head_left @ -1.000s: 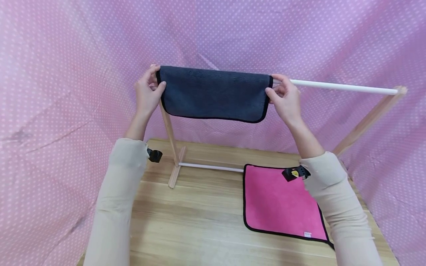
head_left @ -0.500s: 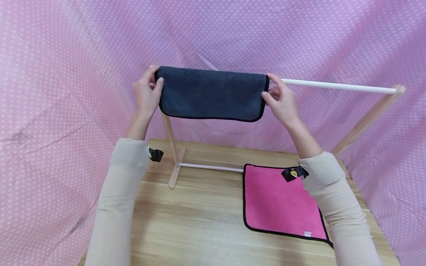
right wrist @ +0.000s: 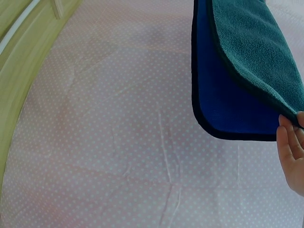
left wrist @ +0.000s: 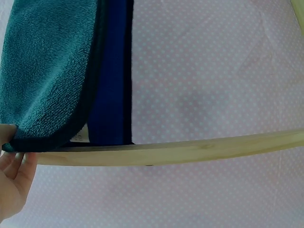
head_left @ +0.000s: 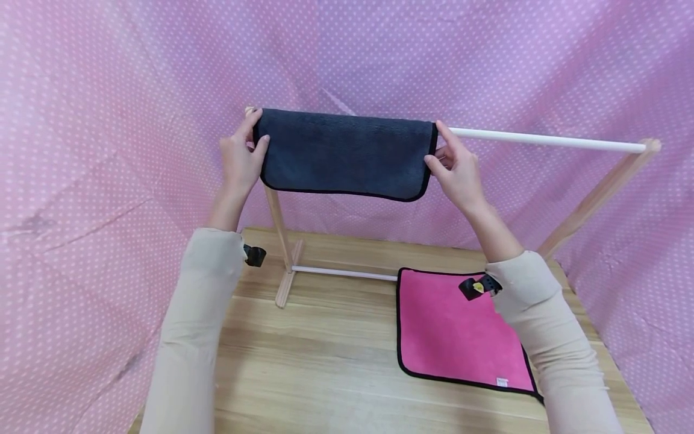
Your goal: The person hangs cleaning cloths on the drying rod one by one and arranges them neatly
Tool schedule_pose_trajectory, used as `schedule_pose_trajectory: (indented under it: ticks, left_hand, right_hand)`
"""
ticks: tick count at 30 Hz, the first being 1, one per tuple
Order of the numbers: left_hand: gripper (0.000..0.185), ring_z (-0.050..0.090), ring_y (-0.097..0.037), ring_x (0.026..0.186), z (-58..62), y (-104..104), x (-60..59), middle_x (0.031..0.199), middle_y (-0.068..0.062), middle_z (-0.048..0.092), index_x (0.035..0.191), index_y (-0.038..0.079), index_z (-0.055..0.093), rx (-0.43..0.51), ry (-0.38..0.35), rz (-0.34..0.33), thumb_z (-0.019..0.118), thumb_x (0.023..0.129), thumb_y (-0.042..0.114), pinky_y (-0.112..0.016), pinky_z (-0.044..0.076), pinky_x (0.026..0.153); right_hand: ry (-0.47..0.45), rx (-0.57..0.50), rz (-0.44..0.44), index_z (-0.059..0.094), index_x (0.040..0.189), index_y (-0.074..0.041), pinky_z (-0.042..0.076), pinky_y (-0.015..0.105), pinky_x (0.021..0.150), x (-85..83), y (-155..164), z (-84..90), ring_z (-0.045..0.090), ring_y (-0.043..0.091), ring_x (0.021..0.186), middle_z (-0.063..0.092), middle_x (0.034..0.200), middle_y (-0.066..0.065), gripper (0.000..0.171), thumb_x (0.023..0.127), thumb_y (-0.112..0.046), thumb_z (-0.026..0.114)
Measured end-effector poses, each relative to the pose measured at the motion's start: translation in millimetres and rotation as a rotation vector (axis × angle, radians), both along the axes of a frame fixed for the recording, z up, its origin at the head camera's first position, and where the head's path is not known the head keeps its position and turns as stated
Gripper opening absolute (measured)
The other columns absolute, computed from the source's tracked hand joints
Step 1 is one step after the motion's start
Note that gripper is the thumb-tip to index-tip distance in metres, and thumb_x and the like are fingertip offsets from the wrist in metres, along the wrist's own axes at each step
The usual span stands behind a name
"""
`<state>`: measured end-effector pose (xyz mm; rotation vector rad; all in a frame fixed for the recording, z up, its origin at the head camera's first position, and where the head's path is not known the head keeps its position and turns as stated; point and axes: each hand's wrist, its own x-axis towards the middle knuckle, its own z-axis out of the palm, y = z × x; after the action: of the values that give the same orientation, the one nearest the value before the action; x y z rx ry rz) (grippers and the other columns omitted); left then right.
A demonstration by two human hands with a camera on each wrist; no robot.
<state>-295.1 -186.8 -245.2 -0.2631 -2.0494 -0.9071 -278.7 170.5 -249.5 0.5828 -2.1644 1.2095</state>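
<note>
A dark blue-grey towel (head_left: 347,154) with black trim hangs folded over the white rail (head_left: 542,140) of a wooden rack. My left hand (head_left: 241,158) pinches the towel's left edge by the rack's left post (head_left: 278,232). At the towel's right edge, my right hand (head_left: 455,169) pinches it beside the rail. The left wrist view shows the towel (left wrist: 52,71) and fingertips (left wrist: 14,175) at its lower edge above the post (left wrist: 190,151). In the right wrist view the towel (right wrist: 247,71) hangs with fingertips (right wrist: 289,152) at its corner.
A pink towel (head_left: 461,331) with black trim lies flat on the wooden table (head_left: 314,361) at the right, under my right forearm. Pink dotted fabric (head_left: 108,90) encloses the space behind and on both sides. The rack's right post (head_left: 596,199) slants at the far right.
The dark towel has slid slightly left along the rail, and both hands have shifted with it. The right hand moved left, baring more of the rail.
</note>
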Motion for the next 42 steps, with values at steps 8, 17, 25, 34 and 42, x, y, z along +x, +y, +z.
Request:
schedule_pose_trajectory:
  ticks: [8, 17, 25, 34, 42]
  left_hand:
    - [0.049, 0.058, -0.028, 0.063, -11.0, -4, 0.3, 0.094, -0.027, 0.064, 0.133, 0.009, 0.048, -0.011, -0.010, -0.087, 0.056, 0.085, 0.001, -0.006, 0.033, 0.056]
    - [0.053, 0.063, -0.033, 0.083, -20.6, -7, 0.1, 0.092, -0.027, 0.062, 0.136, 0.007, 0.042, 0.027, -0.055, -0.163, 0.054, 0.085, -0.001, -0.003, 0.037, 0.062]
    - [0.054, 0.061, -0.029, 0.071, -41.5, -14, 3.9, 0.092, -0.027, 0.064, 0.139, 0.008, 0.037, 0.046, -0.075, -0.223, 0.053, 0.088, 0.000, -0.006, 0.041, 0.061]
    - [0.053, 0.064, -0.024, 0.072, -65.5, -18, 8.9, 0.094, -0.030, 0.063, 0.136, 0.002, 0.041, 0.128, -0.066, -0.227, 0.054, 0.086, -0.007, -0.005, 0.043, 0.061]
    - [0.048, 0.062, -0.023, 0.062, -63.8, -8, 38.1, 0.088, -0.031, 0.063, 0.129, -0.007, 0.044, 0.165, -0.023, -0.250, 0.051, 0.082, -0.014, -0.008, 0.046, 0.061]
  right_hand:
    - [-0.016, 0.000, 0.019, 0.042, 0.137, -0.007, 0.043, 0.009, 0.059, -1.4, 1, -1.2, 0.053, -0.011, 0.058, 0.061, 0.075, 0.014, 0.055, 0.085, 0.001, 0.058]
    - [-0.011, 0.009, 0.028, 0.038, 0.139, -0.006, 0.040, 0.007, 0.061, -0.5, 3, -3.9, 0.051, -0.012, 0.059, 0.060, 0.078, 0.022, 0.058, 0.085, 0.002, 0.057]
    - [0.030, 0.008, 0.050, 0.033, 0.141, -0.005, 0.042, 0.006, 0.065, 2.4, 3, -19.3, 0.051, -0.014, 0.066, 0.061, 0.082, 0.024, 0.063, 0.083, 0.006, 0.056]
    - [0.025, 0.056, 0.071, 0.030, 0.142, -0.004, 0.042, 0.006, 0.065, 10.2, 5, -41.1, 0.049, -0.011, 0.070, 0.063, 0.086, 0.023, 0.066, 0.083, 0.007, 0.057]
    - [-0.021, 0.108, 0.103, 0.032, 0.140, -0.002, 0.043, 0.007, 0.066, 18.1, 11, -60.4, 0.060, 0.017, 0.073, 0.065, 0.088, 0.022, 0.063, 0.084, 0.005, 0.059]
